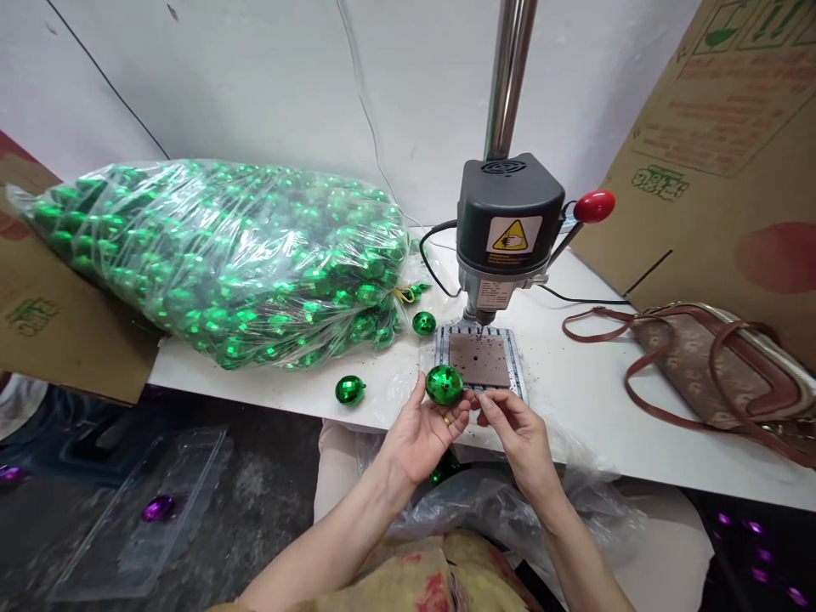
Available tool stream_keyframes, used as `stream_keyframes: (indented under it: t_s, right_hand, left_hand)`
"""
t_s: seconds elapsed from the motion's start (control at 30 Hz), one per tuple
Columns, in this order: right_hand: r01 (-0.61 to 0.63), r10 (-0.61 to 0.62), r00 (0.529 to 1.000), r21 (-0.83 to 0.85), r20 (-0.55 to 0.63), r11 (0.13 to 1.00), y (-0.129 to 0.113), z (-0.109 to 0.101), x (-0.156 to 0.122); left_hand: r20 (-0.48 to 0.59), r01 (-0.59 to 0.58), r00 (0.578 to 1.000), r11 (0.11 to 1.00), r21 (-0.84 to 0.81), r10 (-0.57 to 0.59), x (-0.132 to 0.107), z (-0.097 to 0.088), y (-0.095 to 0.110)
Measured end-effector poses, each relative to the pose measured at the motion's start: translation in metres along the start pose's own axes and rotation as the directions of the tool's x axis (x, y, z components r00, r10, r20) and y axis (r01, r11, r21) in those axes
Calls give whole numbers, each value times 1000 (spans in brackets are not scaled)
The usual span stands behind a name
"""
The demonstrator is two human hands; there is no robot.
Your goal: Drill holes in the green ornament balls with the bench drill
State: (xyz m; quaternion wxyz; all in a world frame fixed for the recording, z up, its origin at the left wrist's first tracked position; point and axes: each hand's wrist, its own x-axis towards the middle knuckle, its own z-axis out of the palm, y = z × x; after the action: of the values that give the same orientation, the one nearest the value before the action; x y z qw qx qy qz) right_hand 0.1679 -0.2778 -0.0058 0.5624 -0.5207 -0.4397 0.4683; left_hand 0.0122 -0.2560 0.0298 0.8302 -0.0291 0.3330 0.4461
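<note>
A shiny green faceted ball ornament (444, 385) rests on the fingers of my left hand (424, 433), held by the thumb at its side. Its upper face shows small dark spots. My right hand (515, 429) is just right of the ball, thumb and fingers pinched together; whatever is between them is too small to make out. Behind both hands stands a bench drill press (508, 212), its base plate (481, 361) strewn with dark chips. Two loose green balls lie on the table, one ball (349, 390) to the left and another ball (424, 323) beside the plate.
A big clear bag (223, 255) full of green balls lies at the left. To the right are a brown handbag (720, 365) and a large carton (720, 153). Clear plastic (510, 501) covers my lap, with another green ball (444, 467) there. Purple balls lie below.
</note>
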Motion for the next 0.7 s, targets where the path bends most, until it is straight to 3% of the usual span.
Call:
stream_keyframes:
  t_s: [0.3,0.7]
  right_hand:
    - [-33,33,999,15,18,999,3,3,1]
    - [-46,47,999,57,-10,997,3,4,-2]
  left_hand:
    - [-81,31,996,998,-46,-34,-8,13,1]
    - [-48,24,999,1000,-11,-24,-15,17,-4]
